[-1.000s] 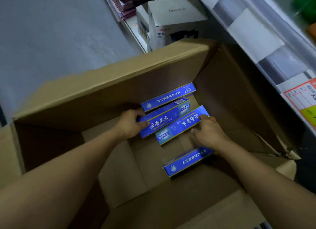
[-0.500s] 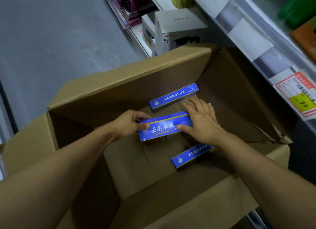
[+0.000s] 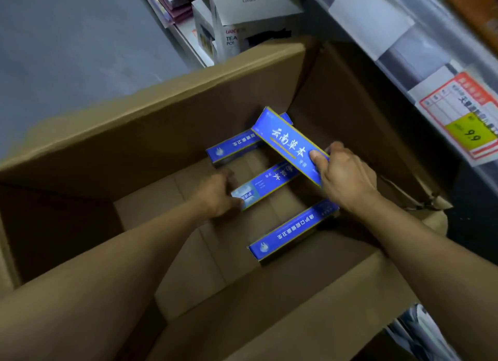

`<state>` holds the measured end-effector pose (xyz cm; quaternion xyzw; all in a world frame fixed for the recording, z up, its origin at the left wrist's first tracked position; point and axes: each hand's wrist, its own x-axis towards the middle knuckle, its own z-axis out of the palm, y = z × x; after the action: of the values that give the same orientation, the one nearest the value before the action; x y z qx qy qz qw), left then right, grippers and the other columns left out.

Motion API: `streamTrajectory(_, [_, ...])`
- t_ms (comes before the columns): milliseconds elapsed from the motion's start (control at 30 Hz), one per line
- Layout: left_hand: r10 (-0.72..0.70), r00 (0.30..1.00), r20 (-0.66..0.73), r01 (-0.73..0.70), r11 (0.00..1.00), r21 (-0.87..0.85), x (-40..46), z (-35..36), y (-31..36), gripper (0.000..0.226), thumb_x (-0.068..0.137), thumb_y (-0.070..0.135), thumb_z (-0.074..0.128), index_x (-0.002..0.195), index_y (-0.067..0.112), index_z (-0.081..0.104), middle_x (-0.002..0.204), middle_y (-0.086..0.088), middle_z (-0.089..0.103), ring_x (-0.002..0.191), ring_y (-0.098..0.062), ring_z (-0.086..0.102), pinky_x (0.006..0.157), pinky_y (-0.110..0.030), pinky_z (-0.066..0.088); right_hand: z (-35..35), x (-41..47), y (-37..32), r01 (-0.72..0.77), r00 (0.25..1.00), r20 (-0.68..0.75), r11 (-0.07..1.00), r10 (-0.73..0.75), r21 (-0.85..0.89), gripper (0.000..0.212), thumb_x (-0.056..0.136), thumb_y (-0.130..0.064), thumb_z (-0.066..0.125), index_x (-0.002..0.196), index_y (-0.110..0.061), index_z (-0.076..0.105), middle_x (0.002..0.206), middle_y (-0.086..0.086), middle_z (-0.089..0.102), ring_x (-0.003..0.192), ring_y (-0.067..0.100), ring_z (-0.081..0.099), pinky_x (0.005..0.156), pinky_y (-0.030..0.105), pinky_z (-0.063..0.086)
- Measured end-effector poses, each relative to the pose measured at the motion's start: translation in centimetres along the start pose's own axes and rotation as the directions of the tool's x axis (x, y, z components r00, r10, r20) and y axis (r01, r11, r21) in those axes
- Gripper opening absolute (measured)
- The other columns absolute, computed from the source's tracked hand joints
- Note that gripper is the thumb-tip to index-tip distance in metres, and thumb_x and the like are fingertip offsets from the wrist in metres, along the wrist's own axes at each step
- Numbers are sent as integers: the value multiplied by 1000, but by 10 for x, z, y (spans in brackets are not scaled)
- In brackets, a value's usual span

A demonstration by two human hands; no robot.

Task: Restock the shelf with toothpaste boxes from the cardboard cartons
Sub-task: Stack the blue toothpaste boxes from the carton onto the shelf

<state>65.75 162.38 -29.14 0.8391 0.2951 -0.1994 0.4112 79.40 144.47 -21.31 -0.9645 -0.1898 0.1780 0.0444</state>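
Right hand grasps a raised toothpaste box; left hand grips another box stretching up-right from it

Both forearms stretched forward and down. Left hand low, fingers curled, grip closed around something held. Right hand higher, thumb on top, pinching, wrist turned a little inward.

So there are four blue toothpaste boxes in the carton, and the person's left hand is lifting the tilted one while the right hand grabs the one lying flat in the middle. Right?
Hands swapped. In the head view the right hand lifts the tilted box, while the left hand holds the middle box. Four boxes in the carton is correct.
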Motion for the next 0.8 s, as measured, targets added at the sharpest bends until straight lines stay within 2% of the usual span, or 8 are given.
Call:
streamTrajectory(100, [66, 998, -22, -63, 989, 131, 21, 25, 11, 62, 70, 37, 80, 119, 11, 53, 120, -8, 56, 111, -27, 54, 89, -34, 44, 0, 8, 4, -51, 998, -26, 998, 52, 36, 47, 96, -50, 34, 118, -10, 47, 120, 19, 56, 111, 38, 53, 84, 40, 40])
streamTrajectory(167, [58, 998, -38, -51, 985, 167, 34, 38, 20, 67, 68, 43, 79, 121, 13, 51, 123, -8, 54, 114, -28, 52, 91, -35, 44, 2, 11, 4, -59, 998, -34, 997, 61, 47, 48, 97, -50, 33, 118, -9, 47, 121, 19, 56, 111, 38, 53, 84, 40, 40])
streamTrajectory(267, [94, 995, -34, -82, 961, 265, 48, 48, 27, 76, 65, 43, 81, 125, 14, 47, 129, -11, 48, 118, -31, 48, 95, -39, 43, 6, 14, 3, -62, 997, -41, 997, 64, 53, 48, 97, -49, 34, 118, -9, 47, 121, 18, 56, 111, 38, 53, 83, 40, 40])
streamTrajectory(400, [144, 989, 27, -143, 913, 382, 49, 44, 22, 66, 66, 40, 80, 116, 10, 50, 120, -13, 51, 112, -32, 50, 91, -41, 46, 12, 14, 2, -85, 996, -5, 995, 85, 52, 50, 97, -50, 33, 119, -8, 47, 122, 18, 55, 112, 38, 52, 84, 40, 40])
streamTrajectory(567, [35, 999, 31, -45, 906, 421, 8, 23, -11, 72, 71, 43, 75, 122, 11, 36, 118, -13, 55, 108, -34, 55, 84, -37, 44, 9, 12, 3, -105, 994, 32, 993, 103, 58, 50, 96, -50, 34, 118, -7, 48, 121, 19, 56, 111, 39, 52, 84, 40, 39])
streamTrajectory(667, [-51, 995, 87, 11, 916, 400, -23, 10, -37, 71, 72, 44, 75, 118, 11, 33, 101, -10, 59, 97, -33, 59, 69, -34, 38, 7, 8, -1, -113, 992, 64, 991, 109, 70, 51, 96, -50, 34, 118, -7, 48, 121, 20, 56, 111, 39, 52, 84, 40, 39])
streamTrajectory(733, [-27, 998, 51, 8, 941, 339, -34, 1, -49, 62, 76, 40, 73, 112, 12, 31, 92, -6, 58, 91, -34, 60, 65, -34, 38, 6, 4, -5, -103, 992, 79, 993, 98, 62, 51, 96, -50, 33, 118, -6, 48, 121, 21, 56, 111, 39, 52, 84, 40, 39])
streamTrajectory(800, [49, 999, -3, -45, 933, 358, -35, -14, -51, 54, 77, 28, 69, 113, 17, 30, 102, -7, 57, 93, -35, 59, 66, -35, 40, 6, 1, -8, -91, 991, 98, 995, 86, 51, 52, 96, -51, 33, 117, -6, 48, 120, 21, 56, 111, 39, 53, 84, 40, 40])
